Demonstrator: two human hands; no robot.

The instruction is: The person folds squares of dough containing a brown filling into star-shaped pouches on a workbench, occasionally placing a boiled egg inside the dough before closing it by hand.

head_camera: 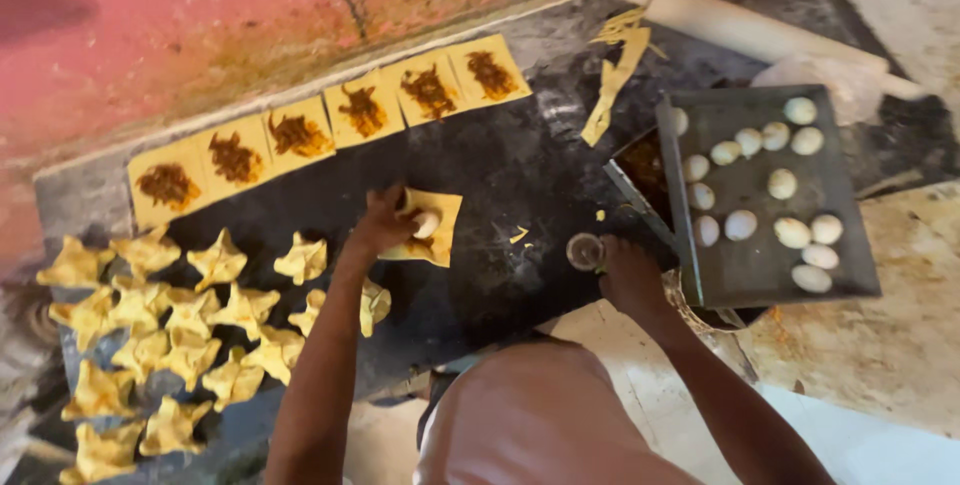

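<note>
On the dark surface (520, 160), near its middle, the left hand (383, 223) presses down on a pastry square (432, 229), fingers curled over one folded edge beside a peeled egg (427, 224) set on the dough. The right hand (628, 275) rests by the front edge, its fingers closed loosely next to a small round cup (585, 251); whether it grips the cup cannot be told. Along the back runs a row of flat pastry squares (330, 120), each with a dab of brown filling. Folded pastry parcels (170, 330) lie heaped at the left. A metal tray (765, 265) at the right carries more peeled eggs. Behind it lie dough trimmings (612, 80) and a wooden rolling pin (745, 32).
</note>
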